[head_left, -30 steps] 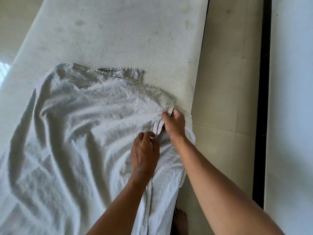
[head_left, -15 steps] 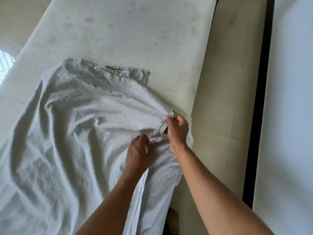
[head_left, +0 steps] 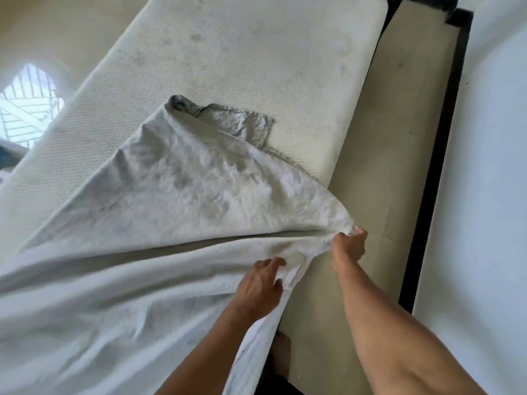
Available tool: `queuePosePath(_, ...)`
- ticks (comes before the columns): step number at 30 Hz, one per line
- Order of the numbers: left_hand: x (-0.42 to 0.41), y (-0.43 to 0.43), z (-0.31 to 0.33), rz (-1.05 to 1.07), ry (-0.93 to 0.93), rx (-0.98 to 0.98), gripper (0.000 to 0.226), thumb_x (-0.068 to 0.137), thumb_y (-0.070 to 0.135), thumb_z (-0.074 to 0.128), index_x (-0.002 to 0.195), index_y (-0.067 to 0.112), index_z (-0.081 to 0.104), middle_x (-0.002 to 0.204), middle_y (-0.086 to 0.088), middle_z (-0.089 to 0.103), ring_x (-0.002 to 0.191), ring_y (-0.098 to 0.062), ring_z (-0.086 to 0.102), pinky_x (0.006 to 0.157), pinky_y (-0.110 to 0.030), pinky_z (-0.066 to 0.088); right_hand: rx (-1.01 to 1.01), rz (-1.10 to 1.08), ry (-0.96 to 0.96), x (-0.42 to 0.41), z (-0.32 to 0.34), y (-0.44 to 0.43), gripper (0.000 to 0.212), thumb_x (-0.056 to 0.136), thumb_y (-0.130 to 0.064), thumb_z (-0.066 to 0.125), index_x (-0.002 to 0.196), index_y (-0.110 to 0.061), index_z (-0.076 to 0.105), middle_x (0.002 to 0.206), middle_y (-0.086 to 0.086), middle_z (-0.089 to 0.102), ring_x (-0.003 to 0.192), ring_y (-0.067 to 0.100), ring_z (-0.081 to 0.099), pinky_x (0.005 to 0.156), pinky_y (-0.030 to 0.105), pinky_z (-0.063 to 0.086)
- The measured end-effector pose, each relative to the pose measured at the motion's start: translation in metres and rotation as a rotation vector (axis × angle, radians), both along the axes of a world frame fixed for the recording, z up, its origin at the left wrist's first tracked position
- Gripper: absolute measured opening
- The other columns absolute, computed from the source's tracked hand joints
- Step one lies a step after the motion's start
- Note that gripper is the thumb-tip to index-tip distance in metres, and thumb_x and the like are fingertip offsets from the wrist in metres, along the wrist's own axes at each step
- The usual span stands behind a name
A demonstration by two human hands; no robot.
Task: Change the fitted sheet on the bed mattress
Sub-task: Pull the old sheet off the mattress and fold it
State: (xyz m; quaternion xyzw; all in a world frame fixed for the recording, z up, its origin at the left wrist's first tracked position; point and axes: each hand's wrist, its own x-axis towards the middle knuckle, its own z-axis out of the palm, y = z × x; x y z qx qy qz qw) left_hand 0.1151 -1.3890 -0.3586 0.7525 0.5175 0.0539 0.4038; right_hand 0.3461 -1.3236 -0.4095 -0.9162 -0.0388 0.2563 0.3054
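One fitted sheet (head_left: 176,189): white and crumpled, spread over the near part of the bare mattress (head_left: 256,52), with a hemmed corner folded back on top. Its right edge is drawn taut past the mattress side.
Right hand (head_left: 349,245): pinches the bunched edge, out over the floor (head_left: 385,138).
Left hand (head_left: 261,283): near it, fingers curled round the hem fold.
Risk: no corner looks hooked, so a sideways pull could drag the sheet off; the slack by the bare foot (head_left: 281,352) could be trodden on.
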Motion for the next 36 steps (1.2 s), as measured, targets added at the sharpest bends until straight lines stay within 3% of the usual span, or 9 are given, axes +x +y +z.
queuePosePath(4, -0.05, -0.029, 0.012, -0.04, 0.145, 0.0, 0.046, 0.096, 0.02, 0.056, 0.142, 0.023, 0.049, 0.132, -0.006, 0.064, 0.119, -0.027, 0.06, 0.091, -0.035, 0.051, -0.053, 0.163, 0.292, -0.028, 0.017, 0.001, 0.05, 0.085, -0.014, 0.076, 0.124, -0.002, 0.046, 0.124, 0.025, 0.062, 0.098, 0.039, 0.066, 0.085, 0.044, 0.057)
queuePosePath(8, -0.068, -0.003, 0.028, -0.001, 0.15, 0.073, 0.046, 0.096, 0.025, 0.057, 0.142, 0.022, 0.049, 0.128, -0.007, 0.066, 0.112, -0.027, 0.065, 0.088, -0.038, 0.055, 0.01, -0.013, 0.474, -0.028, 0.023, 0.024, 0.051, 0.073, -0.012, 0.082, 0.114, 0.005, 0.058, 0.088, 0.018, 0.064, 0.052, 0.022, 0.052, 0.041, 0.024, 0.044)
queuePosePath(11, -0.051, 0.041, 0.037, 0.263, -0.012, 0.013, 0.043, 0.095, 0.04, 0.063, 0.133, 0.022, 0.056, 0.109, 0.0, 0.072, 0.098, -0.017, 0.07, 0.081, -0.033, 0.055, 0.134, -0.01, 0.513, -0.039, 0.032, 0.053, 0.039, 0.079, -0.003, 0.075, 0.117, 0.003, 0.068, 0.092, 0.013, 0.069, 0.066, 0.025, 0.062, 0.056, 0.031, 0.053)
queuePosePath(15, -0.027, 0.132, 0.036, 0.845, -0.432, -0.387, 0.069, 0.078, 0.069, 0.075, 0.128, 0.025, 0.059, 0.103, 0.0, 0.074, 0.094, -0.014, 0.072, 0.083, -0.038, 0.059, 0.348, 0.701, 0.808, -0.101, 0.076, 0.088, 0.038, 0.089, 0.005, 0.069, 0.124, -0.009, 0.071, 0.104, 0.001, 0.078, 0.091, 0.02, 0.072, 0.074, 0.033, 0.058)
queuePosePath(18, -0.02, 0.191, 0.028, 0.916, -0.443, -0.385, 0.034, 0.087, 0.043, 0.077, 0.094, 0.011, 0.074, 0.076, -0.006, 0.073, 0.071, -0.018, 0.07, 0.062, -0.03, 0.053, 0.223, 1.096, 0.856, -0.113, 0.086, 0.122, 0.026, 0.093, 0.004, 0.061, 0.106, -0.013, 0.077, 0.096, 0.011, 0.078, 0.086, 0.027, 0.075, 0.065, 0.033, 0.061)
queuePosePath(22, -0.026, 0.239, 0.014, 1.236, -0.1, -0.137, 0.016, 0.087, 0.01, 0.051, 0.081, 0.004, 0.064, 0.068, -0.004, 0.06, 0.073, -0.026, 0.06, 0.058, -0.033, 0.04, 0.161, 0.739, 0.51, -0.073, 0.029, 0.224, 0.02, 0.087, -0.017, 0.061, 0.08, -0.012, 0.078, 0.07, 0.007, 0.076, 0.066, 0.025, 0.074, 0.064, 0.038, 0.063)
queuePosePath(27, -0.044, 0.276, 0.018, 1.556, -0.291, 0.079, 0.024, 0.094, 0.004, 0.046, 0.074, 0.011, 0.057, 0.064, 0.009, 0.048, 0.055, -0.002, 0.043, 0.061, -0.028, 0.037, -0.056, 0.781, 0.171, -0.083, -0.03, 0.326, 0.049, 0.071, -0.052, 0.066, 0.07, -0.004, 0.072, 0.067, 0.011, 0.071, 0.071, 0.029, 0.071, 0.07, 0.037, 0.058)
queuePosePath(30, -0.057, 0.297, 0.03, 1.568, -0.447, 0.167, 0.024, 0.092, 0.017, 0.048, 0.07, 0.015, 0.057, 0.069, 0.01, 0.05, 0.06, -0.002, 0.043, 0.062, -0.031, 0.039, -0.037, 0.824, 0.131, -0.109, -0.017, 0.351, 0.045, 0.076, -0.047, 0.069, 0.093, -0.006, 0.076, 0.095, 0.01, 0.077, 0.092, 0.028, 0.072, 0.078, 0.034, 0.057)
queuePosePath(36, -0.012, 0.27, 0.096, 1.087, -0.621, 0.209, 0.036, 0.106, 0.035, 0.046, 0.075, 0.027, 0.064, 0.067, 0.016, 0.063, 0.067, 0.0, 0.057, 0.064, -0.034, 0.046, 0.385, 0.302, 0.301, -0.087, 0.049, 0.273, 0.032, 0.094, -0.03, 0.051, 0.066, -0.017, 0.056, 0.065, -0.002, 0.051, 0.061, 0.01, 0.048, 0.062, 0.035, 0.046)
